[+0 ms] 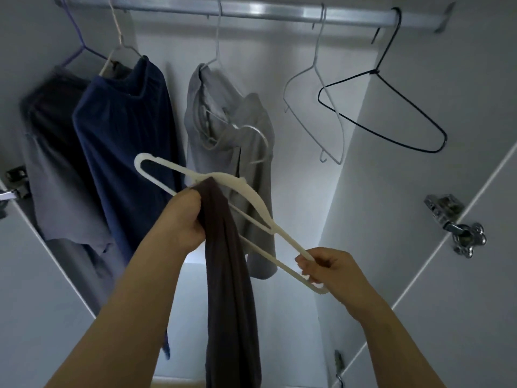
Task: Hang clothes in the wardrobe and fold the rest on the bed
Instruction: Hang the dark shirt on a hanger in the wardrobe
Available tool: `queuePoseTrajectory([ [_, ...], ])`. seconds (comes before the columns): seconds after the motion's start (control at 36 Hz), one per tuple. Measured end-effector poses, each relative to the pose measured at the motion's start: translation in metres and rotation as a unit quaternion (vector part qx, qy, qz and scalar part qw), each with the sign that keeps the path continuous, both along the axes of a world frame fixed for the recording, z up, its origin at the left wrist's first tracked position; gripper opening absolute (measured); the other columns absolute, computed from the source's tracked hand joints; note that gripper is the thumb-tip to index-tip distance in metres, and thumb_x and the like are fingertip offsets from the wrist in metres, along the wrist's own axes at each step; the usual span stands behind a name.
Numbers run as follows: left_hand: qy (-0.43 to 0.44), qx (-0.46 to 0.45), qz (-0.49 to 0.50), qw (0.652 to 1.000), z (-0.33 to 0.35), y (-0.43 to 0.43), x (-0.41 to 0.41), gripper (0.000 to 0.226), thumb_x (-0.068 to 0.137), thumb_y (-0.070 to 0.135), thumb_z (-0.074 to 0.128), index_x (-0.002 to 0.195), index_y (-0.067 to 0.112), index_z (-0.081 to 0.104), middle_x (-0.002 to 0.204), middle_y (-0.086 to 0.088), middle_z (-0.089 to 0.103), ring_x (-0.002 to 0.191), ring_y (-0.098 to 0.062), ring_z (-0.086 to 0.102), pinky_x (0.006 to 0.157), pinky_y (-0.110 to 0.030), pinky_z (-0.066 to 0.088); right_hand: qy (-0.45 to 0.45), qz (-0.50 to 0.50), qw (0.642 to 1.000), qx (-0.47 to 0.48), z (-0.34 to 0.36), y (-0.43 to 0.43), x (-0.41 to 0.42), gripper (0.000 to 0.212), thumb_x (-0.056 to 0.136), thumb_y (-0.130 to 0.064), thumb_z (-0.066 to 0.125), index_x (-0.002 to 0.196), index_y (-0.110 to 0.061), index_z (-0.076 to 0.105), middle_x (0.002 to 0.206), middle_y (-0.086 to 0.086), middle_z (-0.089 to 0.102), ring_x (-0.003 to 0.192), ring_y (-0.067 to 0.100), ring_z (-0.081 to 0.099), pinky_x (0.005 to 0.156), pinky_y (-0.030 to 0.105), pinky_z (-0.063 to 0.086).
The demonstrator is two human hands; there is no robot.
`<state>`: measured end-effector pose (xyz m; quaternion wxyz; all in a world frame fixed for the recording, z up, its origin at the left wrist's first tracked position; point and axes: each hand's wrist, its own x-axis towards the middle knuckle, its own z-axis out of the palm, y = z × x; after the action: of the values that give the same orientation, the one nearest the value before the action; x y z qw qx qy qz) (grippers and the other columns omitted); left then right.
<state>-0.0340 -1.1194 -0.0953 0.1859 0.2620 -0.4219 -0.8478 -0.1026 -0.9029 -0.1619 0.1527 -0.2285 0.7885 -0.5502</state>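
Note:
In front of the open wardrobe I hold a white plastic hanger (249, 197) tilted, its far end up left. A dark brown garment (226, 275) hangs down over its middle. My left hand (184, 217) grips the bunched top of that garment beside the hanger's bar. My right hand (327, 267) pinches the hanger's near lower end. Above runs the metal rail (251, 9), carrying a dark grey garment (53, 152), a navy garment (126, 135) and a light grey garment (223, 141) on hangers.
Two bare wire hangers hang on the rail's right part: a white one (316, 102) and a black one (389, 113). The wardrobe's right wall and door carry chrome hinges (453, 222). Another hinge (14, 183) sits on the left door edge.

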Motion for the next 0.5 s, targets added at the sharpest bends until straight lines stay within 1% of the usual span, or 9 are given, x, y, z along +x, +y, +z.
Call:
queuePoseTrajectory([
  [0.06,-0.017,-0.052,-0.013,0.998,0.001,0.014,0.001,0.011,0.094,0.012,0.052,0.09,0.011,0.062,0.065,-0.003,0.057,0.05,-0.011,0.058,0.047,-0.022,0.05,0.02,-0.006,1.0,0.02,-0.002,-0.002,0.004,0.015,0.091,-0.015,0.059,0.082,-0.025,0.066,0.078,-0.01,0.065,0.08,0.012,0.061,0.065,0.009,0.043],
  [0.14,-0.05,-0.136,-0.037,0.989,0.004,0.036,-0.001,0.014,0.095,0.01,0.05,0.089,0.009,0.062,0.074,-0.007,0.057,0.066,-0.017,0.055,0.056,-0.028,0.048,0.036,0.004,0.999,0.022,0.008,-0.016,0.013,0.007,0.092,-0.02,0.058,0.092,-0.027,0.057,0.086,-0.014,0.061,0.079,0.006,0.059,0.057,0.005,0.042],
  [0.19,-0.073,-0.179,-0.047,0.98,0.008,0.048,-0.003,0.014,0.095,0.011,0.051,0.089,0.01,0.063,0.076,-0.009,0.058,0.069,-0.02,0.055,0.059,-0.029,0.047,0.038,0.018,0.999,0.016,0.018,-0.027,0.017,0.008,0.092,-0.022,0.057,0.099,-0.025,0.054,0.089,-0.011,0.059,0.08,0.007,0.057,0.061,0.008,0.042],
  [0.22,-0.083,-0.196,-0.051,0.976,0.009,0.052,-0.004,0.012,0.094,0.012,0.051,0.092,0.01,0.064,0.078,-0.01,0.059,0.071,-0.021,0.056,0.059,-0.03,0.047,0.033,0.022,0.999,0.001,0.022,-0.033,0.018,0.01,0.092,-0.023,0.057,0.102,-0.023,0.054,0.09,-0.007,0.06,0.083,0.01,0.059,0.067,0.011,0.045],
  [0.25,-0.088,-0.206,-0.056,0.973,0.011,0.054,-0.004,0.012,0.094,0.013,0.052,0.093,0.011,0.064,0.08,-0.011,0.06,0.072,-0.022,0.057,0.059,-0.03,0.047,0.024,0.022,0.999,-0.02,0.027,-0.038,0.019,0.013,0.091,-0.023,0.056,0.104,-0.021,0.055,0.09,-0.005,0.061,0.086,0.014,0.06,0.074,0.018,0.049],
  [0.31,-0.086,-0.212,-0.064,0.971,0.014,0.057,-0.005,0.014,0.094,0.013,0.051,0.089,0.012,0.064,0.082,-0.012,0.061,0.074,-0.023,0.058,0.059,-0.03,0.048,0.009,0.015,0.998,-0.056,0.036,-0.045,0.02,0.017,0.092,-0.024,0.055,0.108,-0.022,0.055,0.087,-0.004,0.06,0.086,0.017,0.059,0.083,0.031,0.051],
  [0.36,-0.084,-0.221,-0.071,0.969,0.016,0.058,-0.006,0.016,0.094,0.011,0.051,0.086,0.012,0.064,0.086,-0.013,0.062,0.078,-0.024,0.059,0.064,-0.032,0.05,-0.007,0.025,0.995,-0.097,0.043,-0.049,0.022,0.017,0.094,-0.021,0.052,0.11,-0.026,0.053,0.086,-0.004,0.059,0.083,0.015,0.057,0.084,0.031,0.049],
  [0.44,-0.082,-0.247,-0.088,0.962,0.02,0.058,-0.008,0.018,0.094,0.009,0.05,0.087,0.011,0.066,0.091,-0.015,0.063,0.082,-0.027,0.06,0.066,-0.032,0.051,-0.051,0.078,0.982,-0.161,0.045,-0.046,0.021,0.026,0.096,-0.017,0.048,0.119,-0.028,0.053,0.108,0.003,0.064,0.101,0.019,0.061,0.093,0.035,0.05],
  [0.5,-0.087,-0.285,-0.106,0.949,0.022,0.057,-0.008,0.021,0.095,0.008,0.047,0.089,0.012,0.067,0.092,-0.016,0.064,0.081,-0.026,0.061,0.062,-0.031,0.05,-0.091,0.119,0.971,-0.189,0.042,-0.041,0.022,0.03,0.097,-0.023,0.047,0.124,-0.034,0.051,0.113,-0.002,0.064,0.105,0.017,0.062,0.089,0.032,0.053],
])
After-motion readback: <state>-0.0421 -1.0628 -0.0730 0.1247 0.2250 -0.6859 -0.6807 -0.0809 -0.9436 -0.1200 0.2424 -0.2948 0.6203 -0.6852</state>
